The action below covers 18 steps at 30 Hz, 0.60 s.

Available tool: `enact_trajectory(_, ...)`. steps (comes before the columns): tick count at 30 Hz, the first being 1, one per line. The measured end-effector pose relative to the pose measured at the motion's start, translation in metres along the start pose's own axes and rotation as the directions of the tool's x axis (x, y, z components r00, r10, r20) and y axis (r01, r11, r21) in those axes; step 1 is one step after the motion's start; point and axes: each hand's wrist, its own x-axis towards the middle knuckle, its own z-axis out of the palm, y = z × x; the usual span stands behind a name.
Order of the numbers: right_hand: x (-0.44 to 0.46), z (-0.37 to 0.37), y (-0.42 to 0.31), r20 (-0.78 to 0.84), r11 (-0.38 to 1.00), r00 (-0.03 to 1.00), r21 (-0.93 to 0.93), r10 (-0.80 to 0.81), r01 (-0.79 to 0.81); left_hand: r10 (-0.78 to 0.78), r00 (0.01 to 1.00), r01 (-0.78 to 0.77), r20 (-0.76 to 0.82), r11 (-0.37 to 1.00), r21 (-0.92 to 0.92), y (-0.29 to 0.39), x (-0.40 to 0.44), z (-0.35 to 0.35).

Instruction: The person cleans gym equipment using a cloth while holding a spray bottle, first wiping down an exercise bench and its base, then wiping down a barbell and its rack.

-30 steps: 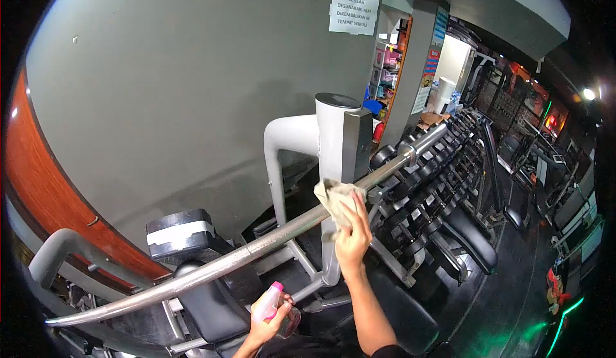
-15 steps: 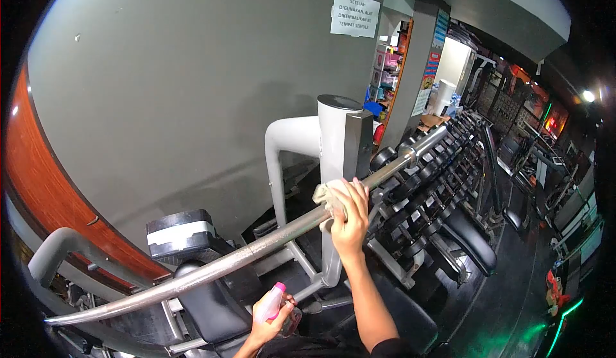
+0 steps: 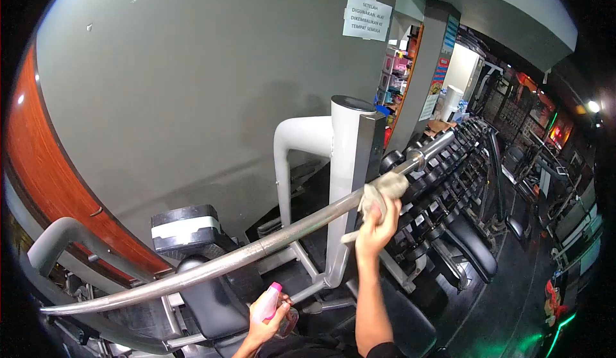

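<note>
A long metal barbell bar (image 3: 256, 250) runs slantwise across the view in front of a white and grey rack upright (image 3: 346, 159). Near its far right end, my right hand (image 3: 377, 230) is closed on a pale cloth (image 3: 385, 194), which wraps over the bar against its surface. Lower down, below the bar, my left hand (image 3: 266, 316) grips a spray bottle (image 3: 272, 300) with a pink top and a clear body. The fingers cover much of the bottle.
Rows of dumbbells (image 3: 443, 185) fill a rack at the right, beside a black padded bench (image 3: 471, 246). A black padded seat (image 3: 215, 306) lies under the bar. On the grey wall hangs a paper sign (image 3: 367, 17). Shelves stand behind the pillar (image 3: 436, 69).
My right hand and the cloth have slid along the bar to the right, towards its far end. The left hand still holds the spray bottle in nearly the same place.
</note>
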Motion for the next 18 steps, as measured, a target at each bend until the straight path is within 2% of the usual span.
enact_trajectory(1, 0.017, -0.002, -0.003, 0.180, 0.990, 0.982, -0.118, -0.058, 0.080, -0.001, 1.000, 0.001, -0.003, 1.000, 0.000, 0.001, -0.001, -0.002)
enact_trajectory(2, 0.032, 0.000, -0.014, 0.325, 0.976, 0.941, -0.159, -0.092, 0.150, -0.009, 1.000, 0.009, -0.008, 1.000, 0.007, 0.002, -0.001, -0.003)
enact_trajectory(3, 0.032, 0.003, -0.020, 0.377, 0.915, 0.921, -0.329, -0.101, 0.235, -0.018, 1.000, 0.018, -0.011, 1.000, 0.014, 0.003, -0.003, -0.003)
enact_trajectory(4, 0.028, 0.003, -0.023, 0.401, 0.917, 0.914, -0.339, -0.062, 0.210, -0.022, 1.000, 0.022, -0.007, 1.000, 0.013, -0.001, -0.004, -0.004)
enact_trajectory(5, 0.025, 0.002, -0.025, 0.421, 0.918, 0.907, -0.351, -0.023, 0.186, -0.014, 1.000, 0.014, -0.002, 0.999, 0.031, -0.008, -0.005, -0.005)
enact_trajectory(7, 0.010, -0.003, -0.018, 0.324, 0.958, 0.941, -0.222, -0.101, 0.180, -0.002, 1.000, 0.002, 0.007, 0.999, 0.043, -0.011, -0.004, -0.004)
enact_trajectory(9, -0.006, -0.010, -0.018, 0.274, 0.991, 0.961, -0.108, -0.049, 0.081, -0.036, 0.999, 0.036, 0.011, 0.999, 0.005, -0.009, -0.003, 0.000)
enact_trajectory(11, -0.021, -0.018, -0.015, 0.236, 0.996, 0.971, -0.066, -0.046, 0.063, -0.053, 0.998, 0.053, 0.031, 0.999, -0.005, -0.010, -0.001, 0.001)
enact_trajectory(13, -0.036, -0.028, -0.012, 0.299, 0.979, 0.935, 0.016, 0.191, -0.205, -0.066, 0.996, 0.067, 0.053, 0.998, -0.013, -0.010, 0.001, 0.002)
enact_trajectory(14, -0.042, -0.031, -0.008, 0.353, 0.937, 0.878, 0.016, 0.322, -0.350, -0.089, 0.994, 0.092, 0.057, 0.994, -0.054, -0.008, 0.002, 0.003)
enact_trajectory(15, -0.050, -0.032, -0.001, 0.405, 0.872, 0.799, 0.006, 0.445, -0.489, -0.115, 0.991, 0.121, 0.063, 0.988, -0.094, -0.007, 0.001, 0.003)
enact_trajectory(16, -0.060, -0.026, 0.013, 0.408, 0.760, 0.739, 0.147, 0.536, -0.633, -0.115, 0.991, 0.121, 0.066, 0.988, -0.094, -0.004, 0.001, 0.004)
enact_trajectory(17, -0.066, -0.017, 0.026, 0.407, 0.761, 0.741, 0.149, 0.534, -0.631, -0.088, 0.994, 0.092, 0.060, 0.993, -0.070, -0.001, 0.002, 0.004)
enact_trajectory(18, -0.067, -0.008, 0.030, 0.451, 0.386, 0.533, 0.380, 0.716, -0.841, -0.061, 0.997, 0.063, 0.052, 0.997, -0.045, 0.001, 0.003, 0.004)
